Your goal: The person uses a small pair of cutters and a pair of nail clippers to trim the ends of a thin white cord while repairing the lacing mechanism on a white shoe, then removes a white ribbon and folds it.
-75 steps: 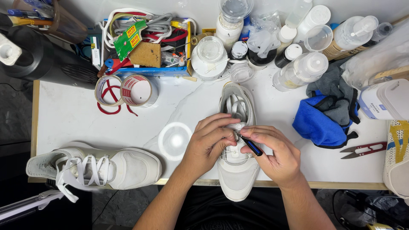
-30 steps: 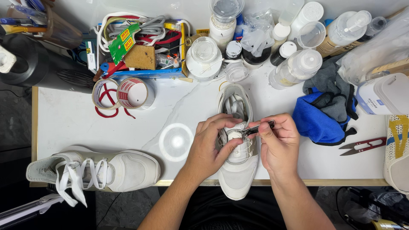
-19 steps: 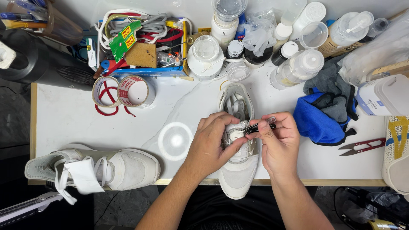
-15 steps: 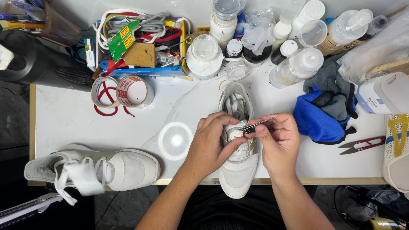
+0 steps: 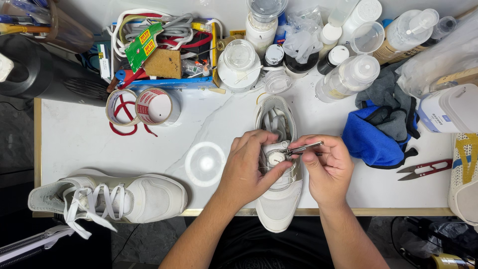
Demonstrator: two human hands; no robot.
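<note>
**Tweezers at the tongue of a white shoe**

A white shoe lies at the near table edge, just below centre, its toe hanging over the edge at 6 o'clock and its heel toward 12. The left hand curls over the shoe from 9 o'clock, fingers pressed on the tongue and thumb beside a small round white patch there. The right hand comes in from 3 o'clock, thumb and fingers pinching metal tweezers; their tips point toward 9 o'clock and meet the shoe just beside the patch. Whether the tips grip anything cannot be told.

At 9 o'clock from the shoe, near the left hand, a round translucent lid sits on the table. At 8 o'clock a second white shoe lies on its side with laces loose. At 10 o'clock stand two tape rolls, and beyond them a blue tray of cords and tools. At 12 to 1 o'clock cluster white jars and bottles. At 2 o'clock lie blue and grey cloths; at 3 o'clock, well apart, thread snips.
</note>
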